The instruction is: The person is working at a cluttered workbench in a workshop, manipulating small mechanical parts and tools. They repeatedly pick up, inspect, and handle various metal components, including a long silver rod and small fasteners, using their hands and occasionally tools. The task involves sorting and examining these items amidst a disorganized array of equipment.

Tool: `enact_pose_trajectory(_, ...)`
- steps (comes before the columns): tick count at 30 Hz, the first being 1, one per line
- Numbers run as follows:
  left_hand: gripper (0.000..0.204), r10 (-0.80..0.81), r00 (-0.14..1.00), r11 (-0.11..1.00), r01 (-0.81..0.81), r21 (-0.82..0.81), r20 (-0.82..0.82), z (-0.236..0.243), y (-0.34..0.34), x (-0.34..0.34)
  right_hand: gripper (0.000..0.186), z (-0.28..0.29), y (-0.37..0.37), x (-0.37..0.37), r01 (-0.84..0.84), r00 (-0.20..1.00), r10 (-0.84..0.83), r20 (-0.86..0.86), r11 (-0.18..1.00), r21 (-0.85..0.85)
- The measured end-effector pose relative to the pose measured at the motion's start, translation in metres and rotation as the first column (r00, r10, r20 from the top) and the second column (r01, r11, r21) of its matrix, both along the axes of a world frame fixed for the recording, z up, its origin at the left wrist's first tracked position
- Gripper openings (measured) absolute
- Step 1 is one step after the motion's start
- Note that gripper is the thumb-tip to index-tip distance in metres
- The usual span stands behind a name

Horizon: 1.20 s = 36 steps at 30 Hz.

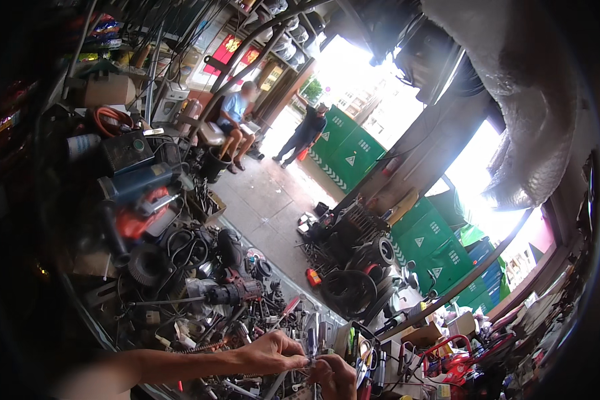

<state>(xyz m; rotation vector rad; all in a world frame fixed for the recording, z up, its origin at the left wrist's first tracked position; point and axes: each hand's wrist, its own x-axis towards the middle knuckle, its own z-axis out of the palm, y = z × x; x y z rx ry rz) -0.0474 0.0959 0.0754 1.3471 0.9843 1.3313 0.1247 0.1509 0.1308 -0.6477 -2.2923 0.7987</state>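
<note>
Left hand: thumb and forefinger of the bare left hand point(273, 352) are brought together in a pinch, apparently on a small, pale, glinting piece point(311, 361); the other fingers are curled in.
Right hand: the bare right hand point(335, 377) is curled around the piece's near right side, fingertips met with the left ones; whether it is gripped there or only steadied cannot be told.
Small piece: right between the two sets of fingertips it is found, above the crowded bench; its exact kind is hidden by the fingers.
Two-handed hold: steadiness is probably being sought, since so small a thing would easily be lost among the parts below.
Clear bluish upright shaft: just beyond the fingertips a translucent, handle-like shaft point(312, 340) is seen; whether it is touched cannot be made out.
Bench clutter: a dark, reddish-ended cylindrical power-tool body point(237, 291) and a slim red-handled tool point(291, 305) are left lying beyond the hands, presumably for easy reach.
</note>
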Motion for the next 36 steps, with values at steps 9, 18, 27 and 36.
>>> enact_pose_trajectory(9,0.021,-0.024,0.997,0.998,0.028,-0.062,0.070,0.017,-0.008,0.000,0.027,0.004,-0.004,-0.004,0.105,0.994,-0.104,0.016,0.988,-0.112)
enact_pose_trajectory(18,0.018,-0.104,0.987,0.994,0.105,-0.002,0.119,-0.002,0.003,0.007,0.022,-0.002,-0.001,0.003,0.016,1.000,-0.017,-0.003,0.970,-0.244)
enact_pose_trajectory(27,0.022,-0.016,0.984,0.999,0.021,-0.029,0.179,-0.010,0.006,0.009,0.022,-0.007,-0.002,-0.004,0.125,0.986,-0.156,-0.056,0.924,-0.360)
enact_pose_trajectory(36,0.021,-0.078,0.981,0.995,0.088,-0.050,0.178,-0.003,0.004,0.007,0.021,-0.010,0.004,0.009,-0.007,0.999,-0.004,-0.045,0.970,-0.243)
